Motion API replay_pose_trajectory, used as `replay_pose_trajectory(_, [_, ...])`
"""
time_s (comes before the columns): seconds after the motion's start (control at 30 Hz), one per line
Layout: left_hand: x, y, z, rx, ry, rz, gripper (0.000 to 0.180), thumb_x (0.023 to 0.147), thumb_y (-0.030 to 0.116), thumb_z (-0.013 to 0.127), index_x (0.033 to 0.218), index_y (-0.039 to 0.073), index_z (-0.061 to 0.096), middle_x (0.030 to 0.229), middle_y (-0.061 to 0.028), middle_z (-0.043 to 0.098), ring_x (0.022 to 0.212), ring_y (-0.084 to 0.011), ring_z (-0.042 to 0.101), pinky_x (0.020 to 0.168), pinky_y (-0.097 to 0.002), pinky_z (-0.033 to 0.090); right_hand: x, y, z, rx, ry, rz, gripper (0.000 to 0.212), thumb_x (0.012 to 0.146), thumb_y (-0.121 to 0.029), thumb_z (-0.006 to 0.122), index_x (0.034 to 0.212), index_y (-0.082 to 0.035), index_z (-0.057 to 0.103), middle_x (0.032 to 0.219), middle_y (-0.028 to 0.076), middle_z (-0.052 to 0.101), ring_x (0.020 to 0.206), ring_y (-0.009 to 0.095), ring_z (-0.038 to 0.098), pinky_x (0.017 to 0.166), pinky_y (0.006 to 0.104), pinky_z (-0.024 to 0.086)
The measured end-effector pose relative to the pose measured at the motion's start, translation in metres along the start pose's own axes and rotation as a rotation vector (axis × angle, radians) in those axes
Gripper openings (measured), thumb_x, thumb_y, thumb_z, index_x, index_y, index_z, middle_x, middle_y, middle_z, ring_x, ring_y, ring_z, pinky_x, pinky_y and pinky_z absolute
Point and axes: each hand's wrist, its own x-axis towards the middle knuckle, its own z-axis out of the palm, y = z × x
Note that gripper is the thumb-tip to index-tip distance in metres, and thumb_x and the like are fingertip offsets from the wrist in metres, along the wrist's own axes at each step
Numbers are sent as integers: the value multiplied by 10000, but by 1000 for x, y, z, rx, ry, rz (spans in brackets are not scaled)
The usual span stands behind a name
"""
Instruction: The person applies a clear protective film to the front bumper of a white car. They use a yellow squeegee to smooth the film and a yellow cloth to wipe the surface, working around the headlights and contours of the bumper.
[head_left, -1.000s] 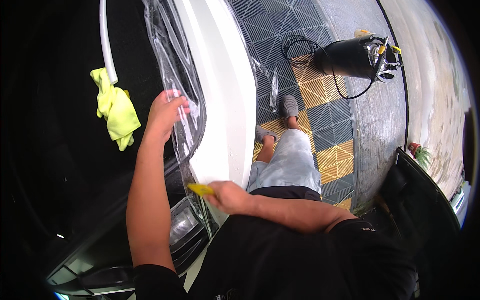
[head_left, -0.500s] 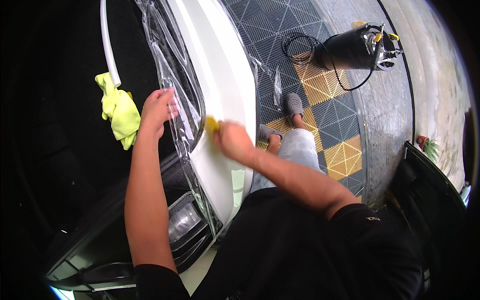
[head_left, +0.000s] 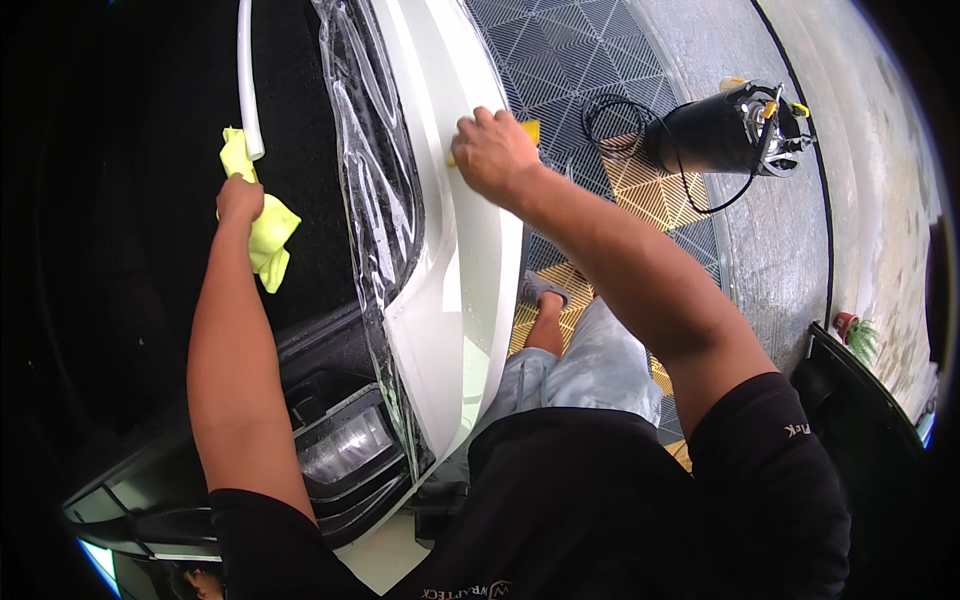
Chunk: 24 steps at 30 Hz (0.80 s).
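Fingers of the left hand are clasping the lime cloth over the dark surface — likely soft, light, best bunched. Those of the right hand are gripping a yellow tool over the white panel — probably light, stiffish, best held lengthwise.

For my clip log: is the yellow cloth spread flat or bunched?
Bunched: the left hand clutches the yellow cloth, with creased parts showing on both sides.
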Motion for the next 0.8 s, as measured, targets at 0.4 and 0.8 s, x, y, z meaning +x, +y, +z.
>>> replay_pose_trajectory(0.4, [-77, -74, -204, -1130, 479, -86, 450, 968, 372, 582, 1175, -23, 637, 1084, -154, 677, 957, -214, 670, 840, -348, 513, -220, -92, 5, 580, -260, -22, 322, 871, -130, 531, 1170, -113, 650, 1072, 111, 614, 1073, 295, 570, 929, 431, 472])
replay_pose_trajectory(0.8, [-493, 99, 77, -160, -258, 93, 399, 980, 360, 511, 1171, 41, 658, 1153, -220, 615, 1049, -398, 586, 932, -494, 464, -265, 190, -38, 596, -115, 293, 309, 879, -92, 570, 1178, -24, 611, 1016, 204, 610, 958, 403, 593, 839, 464, 482])
